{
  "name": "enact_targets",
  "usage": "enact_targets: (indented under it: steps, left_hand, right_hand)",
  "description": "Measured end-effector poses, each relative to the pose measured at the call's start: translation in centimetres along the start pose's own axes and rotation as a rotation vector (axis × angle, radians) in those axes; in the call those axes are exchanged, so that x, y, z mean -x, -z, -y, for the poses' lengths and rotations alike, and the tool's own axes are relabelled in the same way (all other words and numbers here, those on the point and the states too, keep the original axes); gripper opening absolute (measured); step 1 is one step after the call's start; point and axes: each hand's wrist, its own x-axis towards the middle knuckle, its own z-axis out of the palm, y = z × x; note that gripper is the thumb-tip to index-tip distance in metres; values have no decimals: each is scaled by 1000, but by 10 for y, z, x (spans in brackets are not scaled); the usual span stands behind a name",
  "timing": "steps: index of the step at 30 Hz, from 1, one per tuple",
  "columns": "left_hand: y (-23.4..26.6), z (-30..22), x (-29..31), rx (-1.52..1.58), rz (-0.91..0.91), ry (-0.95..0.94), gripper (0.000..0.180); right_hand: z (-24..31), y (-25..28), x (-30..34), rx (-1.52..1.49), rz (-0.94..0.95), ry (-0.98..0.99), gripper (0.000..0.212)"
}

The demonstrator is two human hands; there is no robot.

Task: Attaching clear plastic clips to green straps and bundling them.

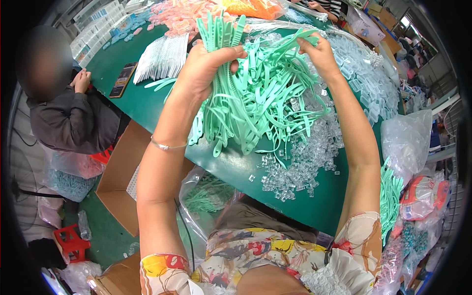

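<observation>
Step in hand, I think: gathering green straps into one neat bunch. The left hand (204, 66) is clenched round a thick bunch of mint-green plastic straps (219, 34), ends sticking up above the fist, long tails hanging down to the green worktop (147, 105). The right hand (317, 51) pinches one more green strap (295, 38) by its end, w/ thumb and fingers closed on it, just right of the bunch. That strap runs back toward the bunch.

Landmark = the big pile of loose green straps (260, 103) in the middle of the worktop, right under both hands.
- Right of & below pile: heap of small clear plastic clips (305, 157).
- Left of pile: row of white straps (160, 59), then a dark phone (123, 78).
- Behind pile: pink straps (177, 14).
- Far left of pile: another person, sitting, hands together.
- Near side, below worktop edge: cardboard box (118, 182) and a clear bag w/ more green straps (209, 194).

Next move prob. needs: bring the single strap over to the bunch, line its end up w/ the others, open the left fingers a bit w/o dropping the rest. Straps are bendy & tangle, so pull slow.
</observation>
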Motion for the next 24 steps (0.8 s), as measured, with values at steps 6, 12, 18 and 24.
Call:
enact_targets:
  steps: [6, 12, 18, 24]
  left_hand:
    - [-14, 30, -12, -101, -6, -14, 14]
    - [-21, 28, -10, -66, -47, -36, 13]
    - [-22, 13, -15, -131, -12, -87, 17]
    - [-44, 12, -54, -92, 106, -247, 28]
  right_hand:
    - [34, 18, -5, 148, 11, 86, 19]
    - [40, 36, -17, 273, 88, -7, 16]
    - [70, 48, -14, 292, -7, 92, 24]
    - [101, 28, -19, 244, 161, 45, 12]
